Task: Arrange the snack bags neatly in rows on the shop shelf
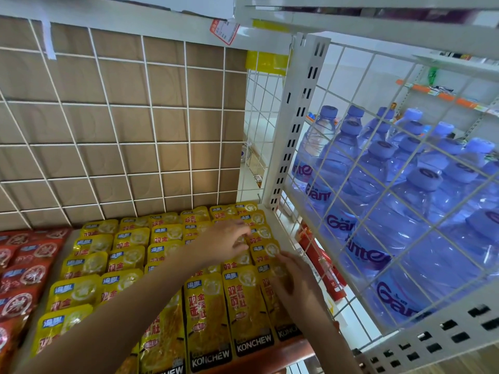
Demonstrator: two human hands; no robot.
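Yellow bags lie shingled in columns on the shelf, each bag's long axis running front to back, logo end away from the person. The work is at the right-most columns. The right hand lies on the outer column, fingers fairly straight and spread flat on a bag, with the next bag back just ahead of its fingertips. The left hand reaches across to the neighbouring column, fingers bent, thumb close under them at a bag's top edge; whether it pinches the bag I cannot tell, as the hand is blurred. The outer column looks slightly skewed, so the right hand, being nearer, seems best placed to square it. Red bags fill the shelf to the left. Behind stands a wire grid backed by cardboard; bottles crowd the next bay on the right.
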